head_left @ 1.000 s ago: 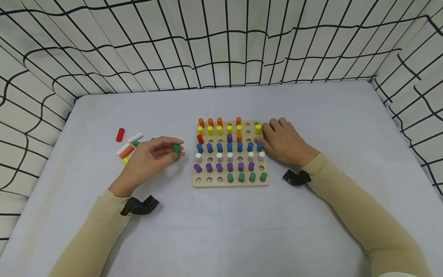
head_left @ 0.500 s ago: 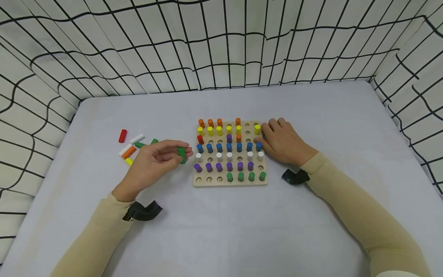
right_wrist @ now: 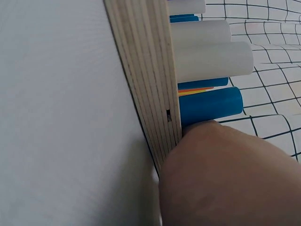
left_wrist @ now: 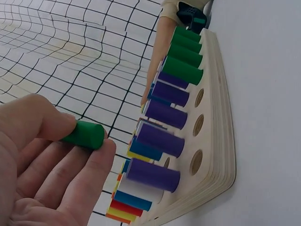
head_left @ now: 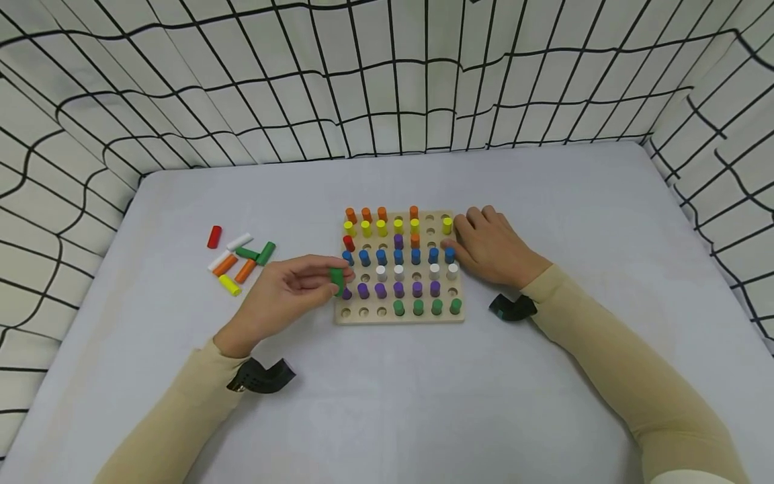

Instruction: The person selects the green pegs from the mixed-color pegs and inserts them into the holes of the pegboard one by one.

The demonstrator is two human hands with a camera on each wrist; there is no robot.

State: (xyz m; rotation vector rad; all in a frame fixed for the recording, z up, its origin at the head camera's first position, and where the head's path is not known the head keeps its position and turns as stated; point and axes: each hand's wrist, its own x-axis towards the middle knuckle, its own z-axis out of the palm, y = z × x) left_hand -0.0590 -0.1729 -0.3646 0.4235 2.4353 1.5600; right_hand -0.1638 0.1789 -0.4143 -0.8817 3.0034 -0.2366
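My left hand (head_left: pixel 281 292) pinches a green peg (head_left: pixel 337 281) between thumb and fingers, above the left edge of a wooden pegboard (head_left: pixel 371 321). In the left wrist view the green peg (left_wrist: pixel 87 135) is held apart from the board, its end toward the camera. Several holes (left_wrist: pixel 196 162) in the nearest row are bare, beside purple pegs (left_wrist: pixel 153 174) and green pegs (left_wrist: pixel 182 70). My right hand (head_left: pixel 496 249) rests at the board's right edge, with the thumb touching it. In the right wrist view that hand (right_wrist: pixel 230 174) lies against the board's side near a blue peg (right_wrist: pixel 211 104).
Loose pegs lie on the white table left of the board: a red peg (head_left: pixel 214 236), a yellow peg (head_left: pixel 229 285), and several white, orange and green ones. A black wire grid (head_left: pixel 387 87) surrounds the table's back and sides.
My left hand has moved right and slightly toward the near side with the green peg, from beside the board to over its left edge. The right hand stays at the board's right edge.
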